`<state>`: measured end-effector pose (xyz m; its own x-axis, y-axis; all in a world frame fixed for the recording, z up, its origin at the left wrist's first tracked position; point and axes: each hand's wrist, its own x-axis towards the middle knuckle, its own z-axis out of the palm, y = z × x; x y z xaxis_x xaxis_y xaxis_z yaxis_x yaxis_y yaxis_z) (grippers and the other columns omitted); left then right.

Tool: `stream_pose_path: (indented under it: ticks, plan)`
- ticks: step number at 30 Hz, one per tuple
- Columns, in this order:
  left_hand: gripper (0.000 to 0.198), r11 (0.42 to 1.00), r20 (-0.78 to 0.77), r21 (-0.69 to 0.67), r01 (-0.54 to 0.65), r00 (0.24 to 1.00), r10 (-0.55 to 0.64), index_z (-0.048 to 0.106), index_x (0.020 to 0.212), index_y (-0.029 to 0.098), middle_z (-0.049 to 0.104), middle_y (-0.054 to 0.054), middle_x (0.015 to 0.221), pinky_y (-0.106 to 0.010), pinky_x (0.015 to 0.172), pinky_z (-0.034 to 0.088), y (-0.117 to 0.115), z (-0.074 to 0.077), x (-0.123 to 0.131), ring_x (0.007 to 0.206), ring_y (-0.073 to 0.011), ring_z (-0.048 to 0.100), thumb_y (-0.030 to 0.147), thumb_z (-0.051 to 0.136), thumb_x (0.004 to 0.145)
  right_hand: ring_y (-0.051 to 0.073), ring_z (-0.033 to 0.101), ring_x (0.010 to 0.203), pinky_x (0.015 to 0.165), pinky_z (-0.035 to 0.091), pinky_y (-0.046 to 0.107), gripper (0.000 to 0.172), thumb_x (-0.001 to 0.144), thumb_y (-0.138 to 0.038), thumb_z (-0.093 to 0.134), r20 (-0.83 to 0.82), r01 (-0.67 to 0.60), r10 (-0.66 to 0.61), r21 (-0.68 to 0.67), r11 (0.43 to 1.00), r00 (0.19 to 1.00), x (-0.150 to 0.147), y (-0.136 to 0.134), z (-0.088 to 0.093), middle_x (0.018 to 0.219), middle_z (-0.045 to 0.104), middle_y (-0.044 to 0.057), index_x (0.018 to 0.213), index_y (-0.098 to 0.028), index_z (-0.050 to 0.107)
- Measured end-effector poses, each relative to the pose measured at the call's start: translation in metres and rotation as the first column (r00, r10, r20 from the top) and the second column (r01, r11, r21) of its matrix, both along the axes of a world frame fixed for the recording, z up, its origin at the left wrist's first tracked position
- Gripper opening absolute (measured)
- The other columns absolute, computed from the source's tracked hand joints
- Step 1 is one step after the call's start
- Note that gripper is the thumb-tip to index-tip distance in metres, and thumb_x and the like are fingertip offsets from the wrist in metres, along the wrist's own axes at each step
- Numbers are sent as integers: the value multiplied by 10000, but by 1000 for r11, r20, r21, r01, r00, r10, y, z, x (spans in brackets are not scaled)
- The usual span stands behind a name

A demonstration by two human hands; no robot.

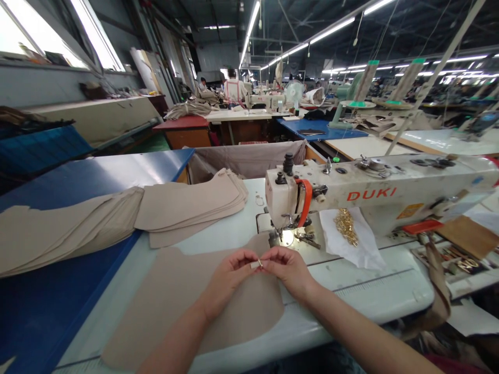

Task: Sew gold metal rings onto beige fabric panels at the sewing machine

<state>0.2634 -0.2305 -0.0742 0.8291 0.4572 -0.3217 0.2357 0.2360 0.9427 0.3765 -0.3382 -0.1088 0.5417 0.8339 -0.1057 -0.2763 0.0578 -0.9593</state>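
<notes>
My left hand and my right hand meet fingertip to fingertip just above a flat beige fabric panel. Pinched in the left fingers is a small pale fabric strip. A small gold metal piece sits at its end, held by the right fingers; its exact shape is too small to make out. Behind the hands stands a white sewing machine with its lamp lit at the needle. Many similar gold pieces lie heaped on a white cloth under the machine's arm.
Stacked beige panels lie on the machine table at left, with another stack on the blue table. A parts tray is at the right. Beyond are other machines, tables and people.
</notes>
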Motion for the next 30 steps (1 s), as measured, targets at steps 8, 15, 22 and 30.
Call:
stream_pose_path:
  ticks: [8,15,22,30]
  plan:
    - [244,979,-27,194,68,998,-64,571,695,175,574,21,643,-226,569,387,-1,-6,1,612,-130,507,395,666,652,125,554,636,612,428,244,137,736,-314,663,323,-3,20,-52,999,946,-5,-12,13,700,604,-20,794,-197,620]
    - [89,897,-10,430,102,994,-108,574,673,184,583,10,665,-256,625,426,0,-21,-1,656,-157,539,272,589,665,123,504,677,608,390,218,200,682,-133,713,568,-30,99,-130,991,817,-5,-20,21,730,531,-35,768,-198,544]
    - [39,853,6,516,74,996,-89,572,644,198,613,-3,698,-262,676,466,-4,-16,-2,704,-171,579,214,536,649,140,523,742,668,392,228,151,708,-90,654,736,-92,108,-62,994,668,-1,-26,18,788,571,-15,753,-206,568]
    - [43,842,31,536,53,996,-83,550,624,211,645,-19,759,-271,726,485,-5,-14,-1,758,-179,606,214,528,660,148,581,753,693,435,239,146,742,-87,539,682,28,-33,18,999,731,-7,-24,13,768,633,12,682,-205,601]
